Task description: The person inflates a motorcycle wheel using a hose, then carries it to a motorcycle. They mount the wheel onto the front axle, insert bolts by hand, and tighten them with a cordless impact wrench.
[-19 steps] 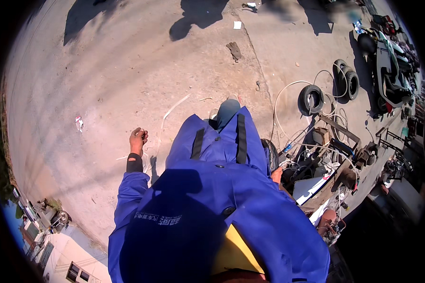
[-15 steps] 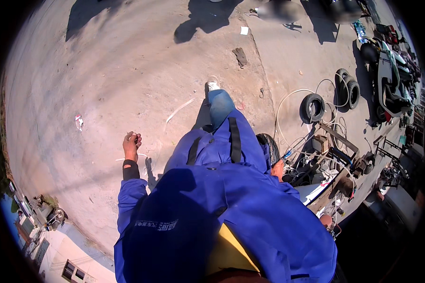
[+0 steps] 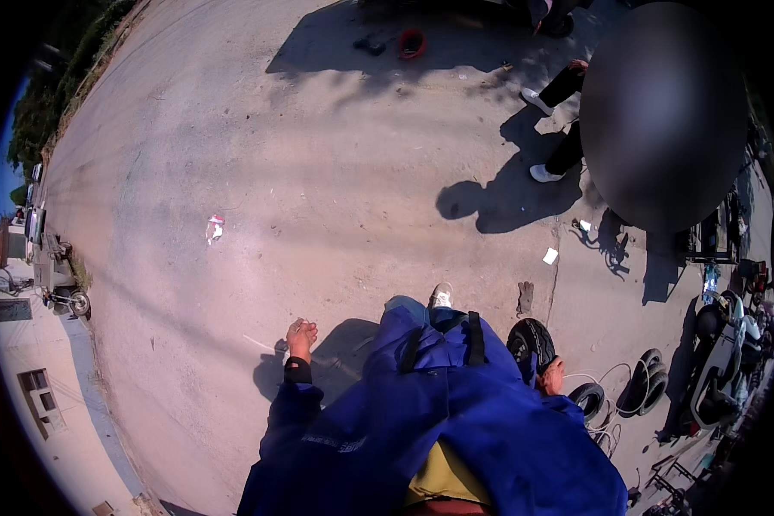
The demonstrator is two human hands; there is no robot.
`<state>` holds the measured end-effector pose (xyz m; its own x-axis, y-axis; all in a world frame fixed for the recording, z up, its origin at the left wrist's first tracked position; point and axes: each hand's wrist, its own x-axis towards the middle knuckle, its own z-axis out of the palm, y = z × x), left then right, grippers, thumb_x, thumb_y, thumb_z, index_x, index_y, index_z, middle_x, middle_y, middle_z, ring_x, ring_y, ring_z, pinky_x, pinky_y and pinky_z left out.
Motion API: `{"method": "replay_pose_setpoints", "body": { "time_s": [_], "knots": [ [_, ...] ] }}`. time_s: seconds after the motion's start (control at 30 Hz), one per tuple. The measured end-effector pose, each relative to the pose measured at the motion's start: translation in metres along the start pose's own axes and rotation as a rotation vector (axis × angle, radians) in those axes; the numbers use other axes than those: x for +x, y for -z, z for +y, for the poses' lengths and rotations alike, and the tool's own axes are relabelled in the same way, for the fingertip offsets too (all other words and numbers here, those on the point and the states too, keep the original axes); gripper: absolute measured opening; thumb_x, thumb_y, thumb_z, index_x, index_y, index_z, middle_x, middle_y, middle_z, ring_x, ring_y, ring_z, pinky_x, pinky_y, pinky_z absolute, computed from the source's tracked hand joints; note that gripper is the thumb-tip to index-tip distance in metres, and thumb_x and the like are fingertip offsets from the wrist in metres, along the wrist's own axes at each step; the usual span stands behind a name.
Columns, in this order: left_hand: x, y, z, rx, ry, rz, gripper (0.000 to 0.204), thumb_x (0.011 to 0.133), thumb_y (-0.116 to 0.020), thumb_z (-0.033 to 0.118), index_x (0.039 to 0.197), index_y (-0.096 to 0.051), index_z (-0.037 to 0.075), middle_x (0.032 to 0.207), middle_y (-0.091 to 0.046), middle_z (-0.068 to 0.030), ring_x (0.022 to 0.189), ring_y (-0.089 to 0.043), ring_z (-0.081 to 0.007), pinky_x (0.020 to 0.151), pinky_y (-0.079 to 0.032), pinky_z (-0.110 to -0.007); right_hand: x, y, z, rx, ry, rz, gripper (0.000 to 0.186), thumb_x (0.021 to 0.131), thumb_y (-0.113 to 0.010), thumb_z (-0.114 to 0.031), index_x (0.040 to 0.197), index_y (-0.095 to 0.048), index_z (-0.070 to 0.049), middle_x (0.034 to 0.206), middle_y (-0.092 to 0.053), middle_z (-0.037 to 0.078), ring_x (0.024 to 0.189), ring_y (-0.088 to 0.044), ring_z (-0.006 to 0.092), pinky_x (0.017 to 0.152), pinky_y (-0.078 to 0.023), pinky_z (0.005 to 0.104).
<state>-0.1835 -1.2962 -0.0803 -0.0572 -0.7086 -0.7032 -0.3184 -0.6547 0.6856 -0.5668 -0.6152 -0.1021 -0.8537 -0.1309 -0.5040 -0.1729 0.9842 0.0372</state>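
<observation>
My right hand (image 3: 553, 376) is closed on a black tire (image 3: 531, 340), carried upright at my right side. Its treaded edge faces up, and my fingers are partly hidden behind it. Out to my left hangs my left hand (image 3: 301, 338), fingers loosely bent and slightly apart, with nothing visible in it. A dark band circles that wrist. My blue coat covers the lower middle of the view, with one white shoe (image 3: 441, 296) ahead of it on the concrete.
Ahead right stands a person in dark trousers (image 3: 564, 151), partly blurred. A grey glove (image 3: 525, 297) and white paper (image 3: 550, 255) lie on the ground. At right are more tires (image 3: 654, 387), a pale hose (image 3: 613, 411) and a scooter (image 3: 715, 378). A red round container (image 3: 411, 43) sits far ahead.
I have moved forward, and the view has shifted. The tires and hose now sit lower right. The standing person has come into fuller view, and the tire at my right shows more.
</observation>
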Motion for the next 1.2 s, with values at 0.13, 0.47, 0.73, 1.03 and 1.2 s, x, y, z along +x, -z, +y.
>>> {"method": "replay_pose_setpoints", "body": {
  "time_s": [0.13,0.47,0.73,1.03,1.2],
  "knots": [
    [0.005,0.036,-0.067,-0.088,0.325,0.092,0.028,0.100,-0.064,0.022,0.121,-0.061,0.003,0.099,-0.074,-0.0107,0.076,-0.069,-0.0209,0.066,-0.058,-0.036,0.063,0.154,-0.161,0.170,0.031,0.094,0.084,0.064,-0.091,-0.026,0.127,-0.043,0.003,0.122,-0.054,0.027,0.116,-0.054,0.0494,0.102,-0.049,0.0527],
    [0.194,0.062,-0.010,0.586,0.205,-0.125,0.027,0.099,-0.062,0.026,0.114,-0.061,0.004,0.098,-0.072,-0.0125,0.088,-0.070,-0.0283,0.072,-0.056,-0.042,0.224,0.203,-0.388,0.214,-0.019,0.185,0.079,0.062,-0.085,-0.025,0.124,-0.045,0.003,0.124,-0.054,0.028,0.117,-0.053,0.0521,0.100,-0.048,0.0560],
    [0.419,-0.017,0.365,-0.093,0.129,0.095,0.017,0.107,-0.055,0.024,0.117,-0.060,0.012,0.098,-0.073,-0.0061,0.082,-0.069,-0.0164,0.069,-0.057,-0.030,0.249,0.193,-0.505,0.276,0.078,0.087,0.070,0.067,-0.081,-0.029,0.116,-0.042,0.004,0.115,-0.054,0.034,0.111,-0.057,0.0541,0.100,-0.049,0.0570],
    [0.617,-0.133,0.650,-0.317,-0.018,-0.013,0.022,0.106,-0.058,0.025,0.123,-0.057,0.011,0.110,-0.072,-0.0105,0.097,-0.069,-0.0227,0.086,-0.057,-0.037,0.349,0.216,-0.665,0.194,-0.269,-0.205,0.083,0.068,-0.088,-0.036,0.125,-0.044,0.005,0.124,-0.056,0.033,0.118,-0.059,0.0524,0.100,-0.052,0.0547],
    [0.718,-0.252,0.753,-0.343,0.115,-0.080,0.031,0.105,-0.059,0.026,0.128,-0.054,0.007,0.114,-0.070,-0.0138,0.104,-0.067,-0.0259,0.088,-0.056,-0.040,0.467,0.280,-0.788,0.215,-0.298,-0.113,0.087,0.066,-0.092,-0.035,0.127,-0.044,0.005,0.125,-0.056,0.033,0.116,-0.060,0.0514,0.099,-0.053,0.0543]
  ]
}}
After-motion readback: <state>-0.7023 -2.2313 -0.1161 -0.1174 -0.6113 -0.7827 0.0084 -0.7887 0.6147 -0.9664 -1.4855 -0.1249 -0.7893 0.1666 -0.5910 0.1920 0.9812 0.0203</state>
